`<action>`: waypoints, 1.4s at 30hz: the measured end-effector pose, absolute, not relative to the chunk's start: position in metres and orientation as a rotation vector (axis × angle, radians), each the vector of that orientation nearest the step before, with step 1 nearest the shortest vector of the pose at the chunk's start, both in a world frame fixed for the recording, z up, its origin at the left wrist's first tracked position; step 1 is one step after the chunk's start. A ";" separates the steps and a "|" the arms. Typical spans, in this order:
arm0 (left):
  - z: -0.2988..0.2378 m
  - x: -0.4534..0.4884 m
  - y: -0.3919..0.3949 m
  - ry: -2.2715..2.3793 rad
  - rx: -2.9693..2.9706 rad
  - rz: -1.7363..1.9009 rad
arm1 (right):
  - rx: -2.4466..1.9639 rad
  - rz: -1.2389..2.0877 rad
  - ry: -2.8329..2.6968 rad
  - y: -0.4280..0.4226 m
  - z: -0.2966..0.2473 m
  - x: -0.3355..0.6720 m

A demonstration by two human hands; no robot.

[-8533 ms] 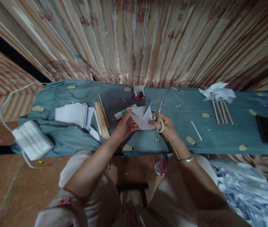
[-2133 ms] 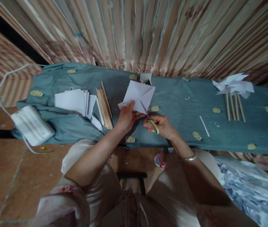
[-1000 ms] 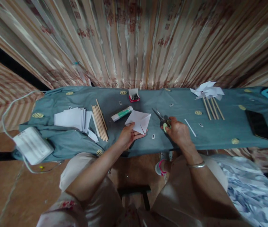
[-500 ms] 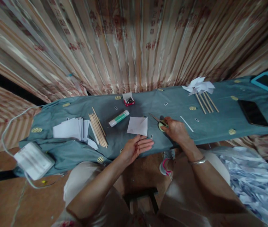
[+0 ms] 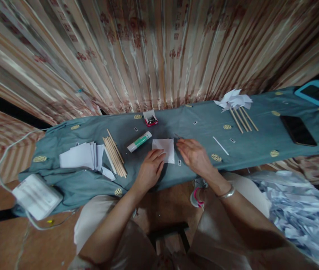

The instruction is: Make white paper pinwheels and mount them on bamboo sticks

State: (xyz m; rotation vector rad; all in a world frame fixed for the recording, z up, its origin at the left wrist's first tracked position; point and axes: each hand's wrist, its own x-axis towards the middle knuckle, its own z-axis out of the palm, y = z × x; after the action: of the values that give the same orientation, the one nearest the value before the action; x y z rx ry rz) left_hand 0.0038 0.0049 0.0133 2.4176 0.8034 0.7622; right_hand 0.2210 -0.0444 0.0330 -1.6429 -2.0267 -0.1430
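A white paper square lies flat on the grey-blue cloth in front of me. My left hand rests palm down with its fingers stretched onto the square's near left corner, holding nothing. My right hand is just right of the square, blurred, with its fingers stretched out toward the paper. It covers most of the scissors, and only a blade tip shows past the fingers. A green and white glue stick lies left of the square.
A bundle of wooden sticks and a stack of white sheets lie to the left. A small red box sits at the back. Finished paper pinwheels on sticks, a dark phone and a blue-framed tablet lie right. A white power strip hangs off the left end.
The square was set down flat and my left hand went back onto its corner. The right hand laid the scissors on the cloth and slid left over them toward the paper.
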 end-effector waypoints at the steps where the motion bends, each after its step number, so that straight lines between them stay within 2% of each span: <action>1: 0.011 0.004 0.008 0.809 2.492 0.721 | -1.612 -0.119 -2.076 -0.043 0.030 0.213; 12: -0.003 0.005 0.009 0.841 2.651 0.471 | -1.642 0.042 -2.269 -0.036 0.004 0.186; 21: -0.005 0.002 0.007 0.829 2.627 0.477 | -1.768 -0.081 -2.149 -0.021 0.000 0.202; 42: -0.002 0.008 0.023 0.905 2.658 0.413 | -1.631 0.235 -2.203 -0.026 0.001 0.225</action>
State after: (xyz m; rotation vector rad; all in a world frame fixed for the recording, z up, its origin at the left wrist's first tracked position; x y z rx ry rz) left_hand 0.0080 0.0228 -0.0018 2.6580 0.9053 0.4126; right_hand 0.2250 -0.0262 0.0014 -1.6308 -2.2025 0.2348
